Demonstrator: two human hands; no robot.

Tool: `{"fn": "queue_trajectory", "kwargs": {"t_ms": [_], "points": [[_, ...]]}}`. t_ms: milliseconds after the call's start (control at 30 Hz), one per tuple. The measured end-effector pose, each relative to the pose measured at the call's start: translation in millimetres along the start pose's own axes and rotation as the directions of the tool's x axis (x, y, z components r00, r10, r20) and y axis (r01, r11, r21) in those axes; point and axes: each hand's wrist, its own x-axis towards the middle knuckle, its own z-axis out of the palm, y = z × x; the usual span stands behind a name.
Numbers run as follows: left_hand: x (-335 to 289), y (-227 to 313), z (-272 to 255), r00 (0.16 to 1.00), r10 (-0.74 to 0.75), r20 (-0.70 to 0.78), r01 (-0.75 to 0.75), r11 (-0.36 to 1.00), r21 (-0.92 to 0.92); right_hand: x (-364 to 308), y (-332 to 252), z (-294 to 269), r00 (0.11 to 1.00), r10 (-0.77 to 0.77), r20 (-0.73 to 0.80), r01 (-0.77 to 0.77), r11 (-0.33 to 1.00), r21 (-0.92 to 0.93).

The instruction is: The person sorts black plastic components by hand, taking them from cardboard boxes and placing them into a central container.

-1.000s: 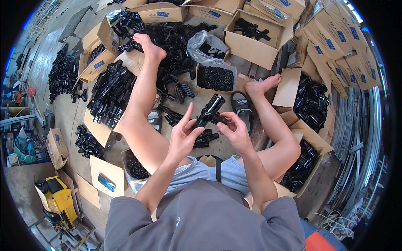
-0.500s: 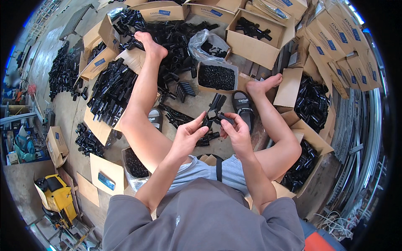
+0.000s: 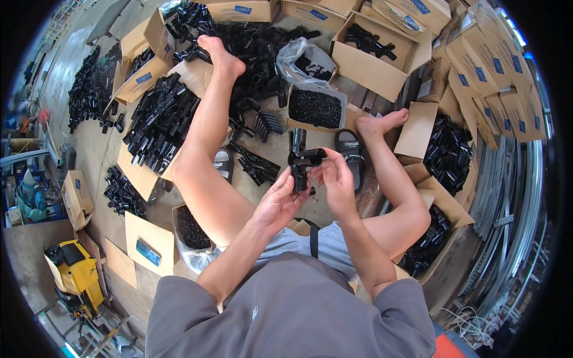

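Observation:
A black branched pipe fitting (image 3: pixel 299 160) is held up in front of me between my knees. It has an upright tube and a side arm pointing right. My left hand (image 3: pixel 280 200) is closed around its lower end. My right hand (image 3: pixel 336 185) has its fingers bent at the tip of the side arm, closed on it; whether a smaller piece sits between those fingertips is hidden. Below the hands' far side, several like black fittings (image 3: pixel 258 167) lie on the floor beside a small row of black parts (image 3: pixel 268 125).
An open box of small black pieces (image 3: pixel 314 107) stands ahead, near a black sandal (image 3: pixel 350 152). Large heaps of fittings (image 3: pixel 161 122) lie to the left. Open cartons (image 3: pixel 382 59) and stacked cartons (image 3: pixel 477 65) surround the right side. A phone (image 3: pixel 148 253) lies on cardboard at left.
The fitting has been turned, from slanting to upright with its side arm pointing right. My left hand has rolled palm up beneath it, and my right hand has shifted to the side arm's end.

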Motion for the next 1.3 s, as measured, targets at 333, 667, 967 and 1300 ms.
{"fn": "queue_trajectory", "kwargs": {"t_ms": [333, 667, 967, 1300], "points": [[12, 10, -15, 0.968, 0.22, -0.119, -0.16, 0.909, 0.385, 26, 9, 14, 0.982, 0.13, -0.138, -0.136, 0.99, -0.03], [12, -2, 19, 0.902, 0.406, -0.145, -0.301, 0.833, 0.464, 30, 6, -31, 0.944, 0.317, 0.091, -0.328, 0.931, 0.159], [12, -22, 28, 0.807, 0.568, -0.158, -0.38, 0.705, 0.598, 17, 22, -31, 0.927, 0.348, 0.139, -0.375, 0.86, 0.345], [4, -17, 30, 0.776, 0.619, -0.124, -0.334, 0.569, 0.751, 11, 31, -25, 0.907, 0.397, 0.142, -0.419, 0.807, 0.416]]}}
